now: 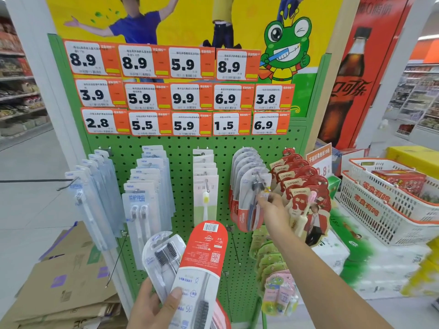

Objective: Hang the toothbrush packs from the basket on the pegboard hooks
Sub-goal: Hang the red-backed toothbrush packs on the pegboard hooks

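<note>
Low at the left, the left hand reaches up, thumb pressed over the front, its grip closed on two toothbrush packs, a clear one and a red-backed one turned back-side out, held before the green pegboard. Further right, the right arm stretches forward and up; the right hand pinches the front Colgate pack at the tip of its hook. Far right, the white basket sits well apart.

A shop. Price tags sit above hanging goods on the green pegboard. Stocked shelves stand right of it.
</note>
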